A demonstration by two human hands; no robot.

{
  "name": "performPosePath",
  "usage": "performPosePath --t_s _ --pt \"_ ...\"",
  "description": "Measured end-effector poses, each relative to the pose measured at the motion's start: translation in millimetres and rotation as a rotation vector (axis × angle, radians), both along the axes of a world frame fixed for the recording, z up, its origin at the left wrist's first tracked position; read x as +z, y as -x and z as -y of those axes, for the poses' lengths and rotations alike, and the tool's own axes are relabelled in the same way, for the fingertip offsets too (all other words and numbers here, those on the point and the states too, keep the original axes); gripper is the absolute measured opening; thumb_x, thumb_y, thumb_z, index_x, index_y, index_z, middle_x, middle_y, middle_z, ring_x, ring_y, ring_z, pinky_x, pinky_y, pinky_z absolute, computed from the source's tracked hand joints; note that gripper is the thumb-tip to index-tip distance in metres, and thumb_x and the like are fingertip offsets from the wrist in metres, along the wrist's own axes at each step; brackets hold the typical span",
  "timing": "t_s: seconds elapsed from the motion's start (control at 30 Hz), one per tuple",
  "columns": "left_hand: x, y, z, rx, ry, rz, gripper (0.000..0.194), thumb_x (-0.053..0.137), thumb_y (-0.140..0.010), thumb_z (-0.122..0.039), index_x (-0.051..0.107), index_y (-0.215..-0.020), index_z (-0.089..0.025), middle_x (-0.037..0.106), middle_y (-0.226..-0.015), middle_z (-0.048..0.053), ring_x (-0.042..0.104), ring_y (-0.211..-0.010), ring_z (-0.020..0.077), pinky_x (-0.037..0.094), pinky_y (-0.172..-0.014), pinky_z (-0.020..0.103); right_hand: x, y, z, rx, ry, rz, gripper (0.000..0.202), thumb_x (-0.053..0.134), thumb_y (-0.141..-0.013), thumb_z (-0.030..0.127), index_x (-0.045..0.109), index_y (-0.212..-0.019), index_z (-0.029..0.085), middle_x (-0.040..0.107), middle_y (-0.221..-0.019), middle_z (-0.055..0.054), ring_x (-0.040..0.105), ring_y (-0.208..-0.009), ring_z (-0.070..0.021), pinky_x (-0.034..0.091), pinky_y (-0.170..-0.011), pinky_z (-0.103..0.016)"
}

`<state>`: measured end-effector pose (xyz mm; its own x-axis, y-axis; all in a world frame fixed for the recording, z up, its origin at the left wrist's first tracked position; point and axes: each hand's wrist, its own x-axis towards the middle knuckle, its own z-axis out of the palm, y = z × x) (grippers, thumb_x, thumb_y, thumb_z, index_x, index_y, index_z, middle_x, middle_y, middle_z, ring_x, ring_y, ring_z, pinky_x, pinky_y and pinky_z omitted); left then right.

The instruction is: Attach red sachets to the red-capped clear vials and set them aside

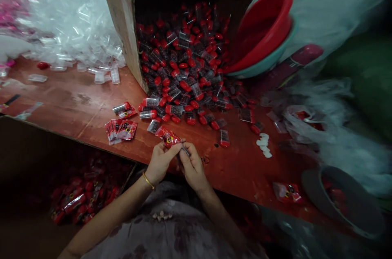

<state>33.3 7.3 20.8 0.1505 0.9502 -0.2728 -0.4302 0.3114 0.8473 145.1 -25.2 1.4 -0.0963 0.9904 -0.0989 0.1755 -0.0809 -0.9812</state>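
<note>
Both hands meet at the table's front edge. Pinched in the fingers of my left hand [161, 160] is a red printed plastic packet [168, 136], its top tilted toward the pile. My right hand [192, 165] has its fingers closed on a small clear container [185, 150] at the packet's lower end; how far it sits inside the packet is hidden. Left of the hands lie a fanned stack of red packets [121, 130] and a clear container with a red cap [121, 107]. Beyond the hands, many such red-capped containers [174, 110] spread over the table.
A cardboard box [121, 26] on its side spills red-capped containers. Clear empty containers [79, 26] heap at back left. A red basin [266, 26] leans at the right, near white discs [263, 145] and a grey bowl [346, 202]. Below left, filled packets [82, 197] lie under table level.
</note>
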Motion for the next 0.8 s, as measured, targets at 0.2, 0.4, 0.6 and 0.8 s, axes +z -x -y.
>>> performPosePath --t_s 0.2,0.4,0.6,0.8 --pt "-5.8 5.0 -2.9 -0.159 -0.174 -0.334 0.017 0.066 -0.067 -0.032 0.063 -0.065 -0.015 0.058 -0.059 -0.002 0.048 -0.055 0.0109 0.04 -0.056 0.023 29.2 -24.2 -18.4 -0.185 -0.601 0.607 0.04 0.048 -0.086 0.037 0.043 -0.122 0.02 0.048 -0.118 -0.013 0.048 -0.108 -0.0258 0.04 -0.092 -0.046" --pt "-5.8 10.6 2.8 -0.334 -0.43 -0.758 0.012 0.056 -0.071 -0.024 0.059 -0.062 -0.017 0.05 -0.053 -0.005 0.041 -0.051 0.0095 0.029 -0.052 0.022 57.8 -33.2 -33.7 0.08 -0.921 0.785 0.006 0.056 -0.083 0.026 0.061 -0.087 0.025 0.057 -0.106 -0.004 0.048 -0.109 -0.0232 0.029 -0.101 -0.047" --pt "5.4 19.7 -3.7 -0.407 -0.299 -0.488 0.017 0.065 -0.068 -0.031 0.066 -0.069 -0.014 0.061 -0.062 0.0 0.052 -0.059 0.0132 0.039 -0.058 0.023 39.4 -29.1 -23.5 -0.167 -0.668 0.34 0.016 0.048 -0.086 0.037 0.053 -0.091 0.023 0.053 -0.109 -0.007 0.052 -0.102 -0.0221 0.039 -0.093 -0.043" --pt "11.4 13.6 -11.8 -0.16 -0.085 0.003 0.022 0.072 -0.064 -0.03 0.07 -0.078 -0.014 0.072 -0.086 0.007 0.061 -0.073 0.0156 0.047 -0.071 0.026 9.3 -25.2 1.3 0.021 -0.147 0.055 0.026 0.043 -0.088 0.042 0.053 -0.098 0.021 0.061 -0.088 -0.004 0.059 -0.078 -0.0174 0.047 -0.073 -0.031"
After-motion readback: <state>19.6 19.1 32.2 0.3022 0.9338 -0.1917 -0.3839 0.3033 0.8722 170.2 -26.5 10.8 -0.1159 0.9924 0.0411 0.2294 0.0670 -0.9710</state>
